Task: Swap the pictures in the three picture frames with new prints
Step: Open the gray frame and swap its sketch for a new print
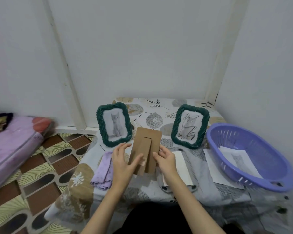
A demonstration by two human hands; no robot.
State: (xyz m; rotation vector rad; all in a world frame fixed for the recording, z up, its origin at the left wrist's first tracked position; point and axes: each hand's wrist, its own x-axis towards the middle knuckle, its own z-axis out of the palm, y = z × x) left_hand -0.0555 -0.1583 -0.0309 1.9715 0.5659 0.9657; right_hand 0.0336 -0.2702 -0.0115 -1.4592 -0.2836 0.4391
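Table [142, 196]: covered by a leaf-print cloth, set into a wall corner.

Mattress [10, 146]: pink, on the floor well left of the table.

Basket [277, 169]: purple, slotted wall, on the table's right side. One print [238, 159] of a grey cat lies inside it; a sheet [215, 173] lies partly beneath it.

Left frame [114, 124]: green rope-pattern border, upright at the back left, showing a grey cat picture.

Right frame [189, 126]: same green border, upright at the back right, its cat picture scribbled over in black.

Backing board [146, 147]: brown, with its stand flap toward me, held above the table's middle between the two frames. My left hand [123, 164] grips its left edge, thumb across the face. My right hand [167, 159] pinches its right edge, fingers curled behind.

White card [183, 168]: flat on the table under my right wrist.

Cloth [103, 169]: lilac, folded, just left of my left hand.
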